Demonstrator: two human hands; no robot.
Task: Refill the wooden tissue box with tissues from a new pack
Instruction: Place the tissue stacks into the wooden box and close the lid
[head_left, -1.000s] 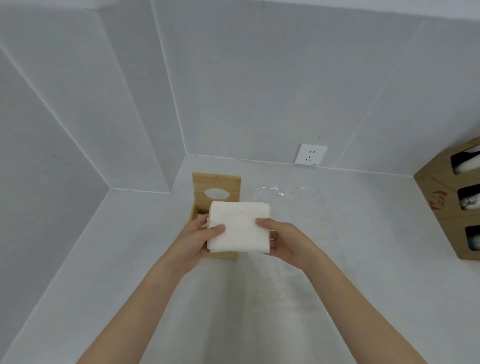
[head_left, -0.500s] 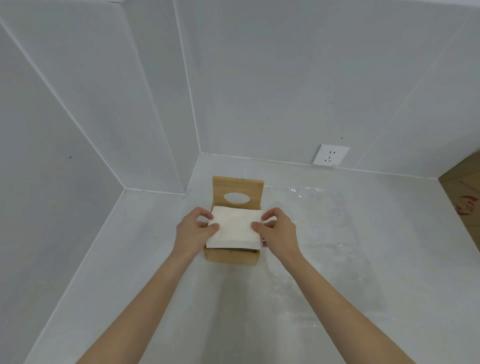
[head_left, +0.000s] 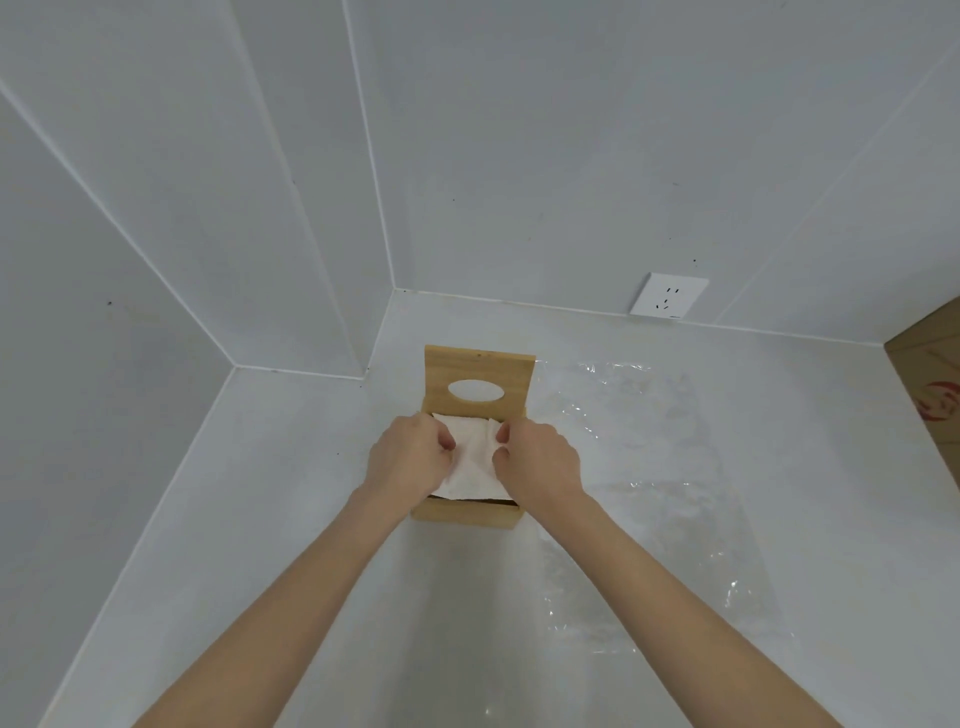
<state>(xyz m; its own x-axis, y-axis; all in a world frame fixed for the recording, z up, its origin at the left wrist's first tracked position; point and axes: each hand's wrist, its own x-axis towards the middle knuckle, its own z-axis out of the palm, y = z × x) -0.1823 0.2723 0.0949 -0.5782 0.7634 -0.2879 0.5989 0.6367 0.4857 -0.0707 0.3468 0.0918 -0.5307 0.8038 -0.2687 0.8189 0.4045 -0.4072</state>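
- Wooden tissue box stands on the white worktop close to the wall corner, its lid tipped up behind the open body, the oval slot facing the camera.
- White stack of tissues already sits in the box's open top, its near edge riding a little above the box's front wall, so I judge it not fully seated yet.
- Left hand lies on the left side of the stack, fingers curled and pressed down on the paper; right hand mirrors it on the right side of the box, fingers bent and pinching or pushing the top sheet, which is creased between the two hands.
- Clear plastic wrap (very likely the opened pack's wrapper) lies flat on the worktop to the right of the box, so the unwrapping part looks finished.
- Done, as far as can be judged: pack opened, tissues lifted out and brought into the box.
- Left to do: press the stack level inside the walls, draw one sheet up for the slot, and swing the lid down over it.
- Beyond the wrap, right of the box, a cardboard carton shows at the frame edge; a wall socket sits behind the box, to its right.
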